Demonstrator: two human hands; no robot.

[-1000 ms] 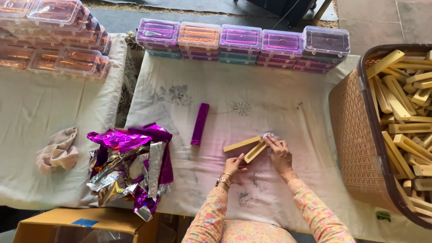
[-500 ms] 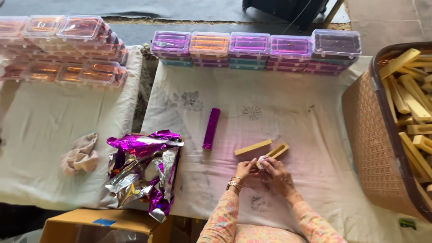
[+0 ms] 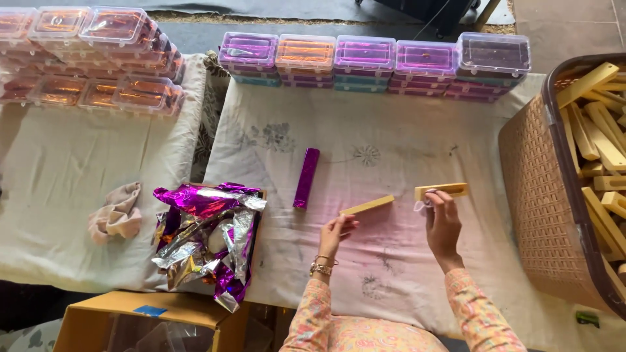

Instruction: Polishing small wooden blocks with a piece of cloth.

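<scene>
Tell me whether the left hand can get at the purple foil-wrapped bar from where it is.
Probably yes. The left hand holds a pale bar, and the purple foil-wrapped bar lies just beyond on bare cloth, nothing between them.

Two tables (image 3: 391,150) stand side by side, each draped in pale, stained cloth with faint floral print; a narrow gap runs between them left of centre. Beyond their far edge, along the top of the frame, lies dark grey floor matting (image 3: 274,8), giving way to bare concrete floor (image 3: 561,23) at upper right. Soft, even daylight, no hard shadows; a yellow cardboard box (image 3: 143,309) sits under the near edge, lower left.
</scene>
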